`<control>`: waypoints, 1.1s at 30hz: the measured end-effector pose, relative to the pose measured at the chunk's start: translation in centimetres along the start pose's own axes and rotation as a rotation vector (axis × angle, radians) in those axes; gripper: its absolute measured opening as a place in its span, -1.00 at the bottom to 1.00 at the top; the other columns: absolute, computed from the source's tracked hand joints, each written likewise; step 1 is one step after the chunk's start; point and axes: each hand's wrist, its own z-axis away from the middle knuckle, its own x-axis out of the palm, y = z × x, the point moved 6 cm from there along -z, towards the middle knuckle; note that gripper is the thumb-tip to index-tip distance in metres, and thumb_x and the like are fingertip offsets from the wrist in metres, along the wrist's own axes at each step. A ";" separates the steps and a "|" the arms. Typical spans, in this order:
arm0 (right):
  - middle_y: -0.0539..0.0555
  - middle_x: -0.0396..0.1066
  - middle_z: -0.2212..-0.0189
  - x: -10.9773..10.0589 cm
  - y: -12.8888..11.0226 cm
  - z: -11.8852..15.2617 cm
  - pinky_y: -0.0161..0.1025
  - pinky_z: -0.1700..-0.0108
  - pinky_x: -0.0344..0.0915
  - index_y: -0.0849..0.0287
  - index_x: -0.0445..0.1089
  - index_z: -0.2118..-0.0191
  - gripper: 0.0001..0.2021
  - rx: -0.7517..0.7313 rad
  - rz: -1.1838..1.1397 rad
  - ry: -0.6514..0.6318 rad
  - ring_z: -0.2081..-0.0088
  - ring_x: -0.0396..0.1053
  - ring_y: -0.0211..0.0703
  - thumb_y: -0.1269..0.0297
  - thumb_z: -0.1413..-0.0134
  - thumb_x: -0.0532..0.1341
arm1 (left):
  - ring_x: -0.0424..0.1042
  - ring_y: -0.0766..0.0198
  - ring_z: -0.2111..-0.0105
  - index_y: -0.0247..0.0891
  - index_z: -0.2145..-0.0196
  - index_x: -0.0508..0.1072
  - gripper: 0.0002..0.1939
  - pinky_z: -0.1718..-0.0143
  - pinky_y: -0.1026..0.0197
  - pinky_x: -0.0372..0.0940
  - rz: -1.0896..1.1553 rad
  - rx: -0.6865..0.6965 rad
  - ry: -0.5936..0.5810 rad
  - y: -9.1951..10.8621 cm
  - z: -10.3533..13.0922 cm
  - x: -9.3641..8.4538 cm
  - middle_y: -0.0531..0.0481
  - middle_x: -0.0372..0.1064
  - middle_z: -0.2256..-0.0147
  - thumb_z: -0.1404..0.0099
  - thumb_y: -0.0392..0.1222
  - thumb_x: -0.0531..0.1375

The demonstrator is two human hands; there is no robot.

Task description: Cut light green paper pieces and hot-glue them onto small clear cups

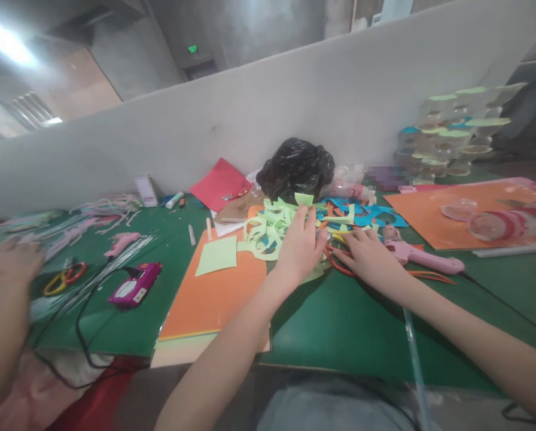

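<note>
My left hand (pixel 300 244) lies on a heap of pale green paper scraps (pixel 261 233) with cut-out holes, its fingers stretched forward and thumb apart. Beside it, my right hand (pixel 370 254) rests over the heap's right side, fingers and thumb apart. Red-handled scissors (pixel 337 265) lie partly under the right hand. Blue paper scraps (pixel 387 216) spread behind that hand. A pink glue gun (pixel 434 261) lies just right of it, its cord running right. Left of the heap, a pale green paper square (pixel 217 255) sits on an orange sheet stack (pixel 209 305).
A black plastic bag (pixel 297 167) stands against the partition (pixel 160 143). At the right are a striped plastic bottle (pixel 514 222) on orange sheets (pixel 423 215) and stacked clear pieces (pixel 456 134). A co-worker's hand (pixel 17 263) is at left, near yellow-and-red scissors (pixel 64 280) and a magenta power box (pixel 136 286).
</note>
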 end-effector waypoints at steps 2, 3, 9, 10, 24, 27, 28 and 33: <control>0.34 0.41 0.19 -1.0 -0.6 -0.1 0.03 0.03 0.19 0.32 0.46 0.18 -0.61 -0.045 0.076 0.069 0.11 0.26 0.20 0.05 -0.30 0.09 | 0.12 -0.04 -0.35 -0.42 -0.31 0.06 -0.46 -0.29 -0.14 0.20 0.081 -0.018 -0.016 0.3 0.2 0.2 -0.44 0.08 -0.28 -0.52 -0.03 -0.13; 0.34 0.41 0.17 -1.6 -1.0 -0.2 0.02 0.03 0.20 0.31 0.45 0.14 -0.61 -0.066 0.099 0.118 0.11 0.26 0.19 0.05 -0.31 0.08 | 0.14 -0.01 -0.34 -0.40 -0.31 0.06 -0.47 -0.29 -0.12 0.21 0.119 -0.023 -0.010 0.5 0.3 0.2 -0.42 0.09 -0.27 -0.52 -0.04 -0.12; 0.30 0.39 0.02 -3.6 -1.7 -0.3 -0.03 0.01 0.24 0.31 0.28 -0.13 -0.58 -0.085 -0.063 0.324 0.04 0.28 0.13 0.13 -0.31 0.06 | 0.29 0.13 -0.23 -0.28 -0.23 0.22 -0.59 -0.27 -0.01 0.27 0.288 0.059 0.025 1.9 0.6 0.4 -0.27 0.27 -0.15 -0.53 -0.15 -0.13; 0.29 0.40 0.06 -3.7 -1.5 -0.3 -0.05 0.05 0.25 0.31 0.30 -0.10 -0.60 -0.074 -0.079 0.332 0.06 0.29 0.12 0.14 -0.32 0.05 | 0.30 0.14 -0.22 -0.28 -0.22 0.24 -0.59 -0.26 -0.01 0.27 0.299 0.079 0.026 2.2 0.7 0.4 -0.26 0.28 -0.14 -0.53 -0.17 -0.13; 0.19 0.42 0.39 -4.2 -1.0 -0.6 -0.15 0.19 0.07 0.18 0.36 0.31 -0.79 -0.068 -0.009 0.261 0.26 0.30 0.00 0.33 -0.22 -0.01 | 0.27 0.14 -0.25 -0.21 -0.23 0.20 -0.61 -0.29 -0.02 0.26 0.334 0.191 -0.022 3.7 1.1 0.4 -0.23 0.28 -0.15 -0.50 -0.22 -0.09; 0.19 0.43 0.41 -4.1 -0.7 -0.6 -0.14 0.19 0.05 0.18 0.35 0.34 -0.77 -0.056 -0.024 0.256 0.29 0.30 0.00 0.34 -0.24 -0.03 | 0.23 0.12 -0.28 -0.18 -0.26 0.16 -0.59 -0.30 -0.06 0.24 0.340 0.188 -0.038 3.7 1.1 0.5 -0.23 0.24 -0.19 -0.50 -0.21 -0.08; 0.19 0.43 0.42 -4.1 -0.6 -0.7 -0.14 0.19 0.04 0.18 0.34 0.35 -0.76 -0.050 -0.033 0.252 0.30 0.29 0.00 0.34 -0.24 -0.04 | 0.21 0.11 -0.29 -0.19 -0.26 0.16 -0.58 -0.31 -0.07 0.24 0.338 0.186 -0.041 3.7 1.1 0.6 -0.23 0.23 -0.20 -0.50 -0.20 -0.07; 0.14 0.41 0.49 -4.0 -0.1 -0.8 -0.17 0.24 0.03 0.15 0.28 0.42 -0.71 -0.003 -0.113 0.226 0.37 0.29 -0.06 0.28 -0.29 -0.05 | 0.17 0.09 -0.32 -0.28 -0.25 0.18 -0.58 -0.33 -0.07 0.20 0.308 0.166 -0.041 3.5 1.2 0.8 -0.30 0.21 -0.24 -0.50 -0.18 -0.07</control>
